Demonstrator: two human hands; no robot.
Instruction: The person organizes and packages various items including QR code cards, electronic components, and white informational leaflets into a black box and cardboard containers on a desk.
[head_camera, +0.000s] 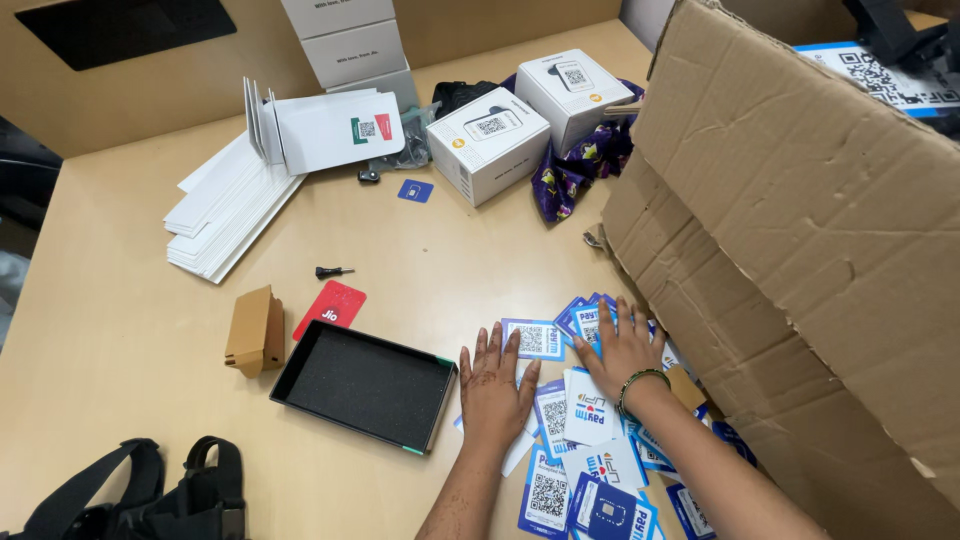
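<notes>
Blue-white cards (590, 420); black tray (365, 385); red card (330, 308).

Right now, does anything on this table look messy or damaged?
Yes. The big cardboard box at the right is creased, with ragged torn edges. Blue and white cards lie scattered and overlapping under the left hand and right hand, both flat on them. The black tray sits askew.

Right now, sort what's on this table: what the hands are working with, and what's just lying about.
In hand:
left hand and right hand, flat on the blue-and-white cards

Lying about:
black tray
red card
white boxes
small brown box
cardboard sheet
</notes>
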